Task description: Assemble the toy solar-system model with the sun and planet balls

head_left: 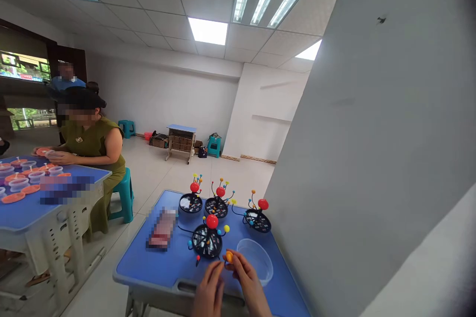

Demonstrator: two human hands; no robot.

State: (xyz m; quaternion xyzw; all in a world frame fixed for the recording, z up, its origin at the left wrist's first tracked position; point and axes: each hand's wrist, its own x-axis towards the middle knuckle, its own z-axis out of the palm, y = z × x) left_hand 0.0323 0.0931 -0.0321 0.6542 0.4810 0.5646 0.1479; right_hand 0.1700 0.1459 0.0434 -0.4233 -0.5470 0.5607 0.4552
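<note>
My right hand point(247, 277) pinches a small orange ball point(229, 256) near the front of the blue table point(148, 262). Close beside it, my left hand point(208, 290) has its fingers pressed together at the end of a thin black arm; what they hold is too small to name. Just beyond my hands stands a black round model point(207, 241) with a red ball point(212, 221) on top and blue, yellow and red balls on curved arms. To the right of it lies a clear plastic bowl point(256, 260), partly behind my right hand.
Three similar models point(191, 203) point(216, 207) point(258, 220) stand along the table's back. A blurred red and white item point(162, 229) lies at left. A grey wall point(353, 158) borders the right side. Another person point(92, 141) sits at a table with orange lids at far left.
</note>
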